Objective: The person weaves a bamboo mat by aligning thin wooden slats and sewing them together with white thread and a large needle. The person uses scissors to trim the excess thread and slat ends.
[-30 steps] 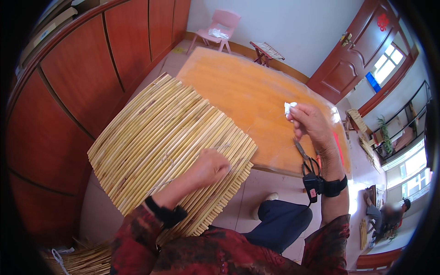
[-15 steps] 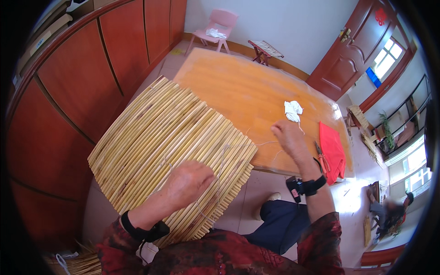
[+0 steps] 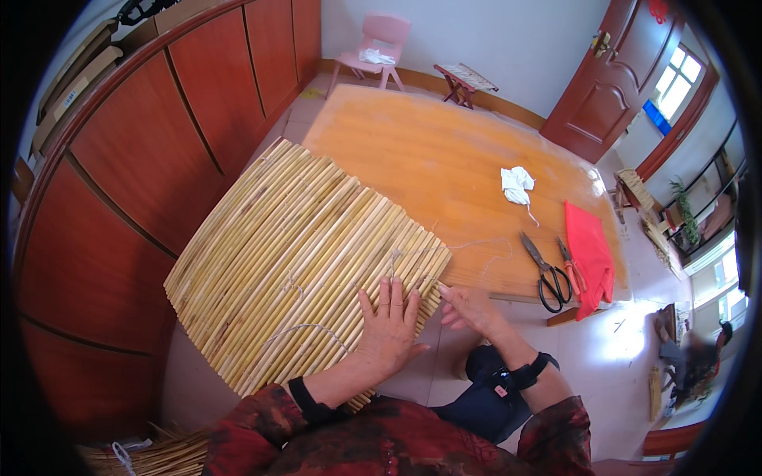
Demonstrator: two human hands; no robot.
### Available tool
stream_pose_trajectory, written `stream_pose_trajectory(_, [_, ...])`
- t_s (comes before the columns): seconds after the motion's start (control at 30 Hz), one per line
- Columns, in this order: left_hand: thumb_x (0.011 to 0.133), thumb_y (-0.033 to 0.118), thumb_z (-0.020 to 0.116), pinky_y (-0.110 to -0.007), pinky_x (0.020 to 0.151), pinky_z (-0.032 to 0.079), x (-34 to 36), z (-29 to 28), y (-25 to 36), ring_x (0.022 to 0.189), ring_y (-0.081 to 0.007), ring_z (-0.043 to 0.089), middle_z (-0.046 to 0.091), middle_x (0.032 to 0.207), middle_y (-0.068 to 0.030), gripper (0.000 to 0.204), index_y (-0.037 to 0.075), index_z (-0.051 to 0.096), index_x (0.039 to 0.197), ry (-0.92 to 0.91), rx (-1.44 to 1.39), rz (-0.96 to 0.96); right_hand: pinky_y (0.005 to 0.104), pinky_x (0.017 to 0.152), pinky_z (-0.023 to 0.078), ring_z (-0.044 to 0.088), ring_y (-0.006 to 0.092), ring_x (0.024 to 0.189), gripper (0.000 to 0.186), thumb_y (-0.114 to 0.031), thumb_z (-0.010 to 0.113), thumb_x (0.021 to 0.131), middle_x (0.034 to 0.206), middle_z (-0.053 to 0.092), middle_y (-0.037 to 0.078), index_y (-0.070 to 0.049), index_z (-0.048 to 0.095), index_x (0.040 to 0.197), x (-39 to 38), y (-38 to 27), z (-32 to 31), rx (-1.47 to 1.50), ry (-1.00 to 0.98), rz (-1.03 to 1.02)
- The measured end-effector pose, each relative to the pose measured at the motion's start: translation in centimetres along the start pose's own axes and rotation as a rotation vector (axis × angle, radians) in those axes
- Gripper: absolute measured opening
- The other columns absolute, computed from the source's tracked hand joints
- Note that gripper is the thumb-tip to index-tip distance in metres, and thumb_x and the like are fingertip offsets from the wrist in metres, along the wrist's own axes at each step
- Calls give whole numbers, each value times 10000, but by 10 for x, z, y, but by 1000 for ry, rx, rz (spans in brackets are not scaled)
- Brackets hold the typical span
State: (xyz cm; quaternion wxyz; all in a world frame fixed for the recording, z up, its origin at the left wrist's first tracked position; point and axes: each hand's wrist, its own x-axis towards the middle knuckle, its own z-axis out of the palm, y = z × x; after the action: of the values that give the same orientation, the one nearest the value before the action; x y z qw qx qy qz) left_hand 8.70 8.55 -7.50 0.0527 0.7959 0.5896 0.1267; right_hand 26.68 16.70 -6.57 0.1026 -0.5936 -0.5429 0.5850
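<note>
A mat of straight, pale yellow stalks (image 3: 302, 246) lies over the table's near left corner, tied together with thin string. My left hand (image 3: 389, 329) rests flat on the mat near its right side, fingers spread and holding nothing. At the mat's right edge is my right hand (image 3: 472, 309), fingers curled and tips against the outermost stalks. What lies between those fingertips is too small to make out. A loop of string (image 3: 313, 326) lies on the stalks left of my left hand. Another thin string (image 3: 488, 240) runs from the mat across the table.
On the wooden table (image 3: 421, 151) are a white cloth bundle (image 3: 517, 184), black-handled scissors (image 3: 548, 274), pliers (image 3: 570, 266) and a red cloth (image 3: 589, 258). Red cabinets (image 3: 143, 166) line the left. A pink chair (image 3: 381, 47) stands behind; another person (image 3: 698, 365) sits far right.
My left hand has moved right and flattened onto the mat. My right hand has come down from above the table to the mat's right edge, uncovering the scissors.
</note>
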Motion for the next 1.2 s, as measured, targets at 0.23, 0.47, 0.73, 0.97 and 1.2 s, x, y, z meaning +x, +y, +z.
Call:
stream_pose_trajectory(0.23, [619,335,722,-688,957,147,-8,12,8,1306,-456,173,226,1374,-308,878,-9,313,1316,125,100,-55,304,743,515,625,178,816,330,-306,511,906,949,621,72,-22,546,1069,8,21,36,777,-217,-157])
stream_pose_trajectory(0.47, [619,168,705,-585,1028,132,-22,-53,13,1306,-460,160,164,1391,-313,938,-45,170,1360,313,-128,-216,244,703,462,570,109,791,198,-149,519,893,874,621,66,15,546,1000,-44,-52,53,339,38,-670])
stream_pose_trajectory(0.73, [777,-100,488,-323,963,363,-78,-134,-31,1160,-256,462,451,1263,-185,592,-24,300,1333,639,-582,-391,309,808,466,595,225,917,347,-133,530,871,1017,578,170,3,469,1184,-95,-113,103,340,-363,-1107])
stream_pose_trajectory(0.97, [802,-81,445,-249,885,396,-156,-198,-72,1011,-132,516,547,1126,-87,462,-68,404,1262,870,-867,-393,290,830,461,583,194,935,319,-102,518,856,1042,574,124,-29,517,1166,-56,-78,93,-200,-204,-1064])
stream_pose_trajectory(1.2, [820,-44,466,-249,891,384,-174,-238,-55,1014,-130,512,542,1141,-99,462,-75,381,1274,1116,-710,-267,285,799,461,584,203,895,279,-120,537,861,1003,578,133,-24,539,1123,-59,-76,64,-241,-60,-1019])
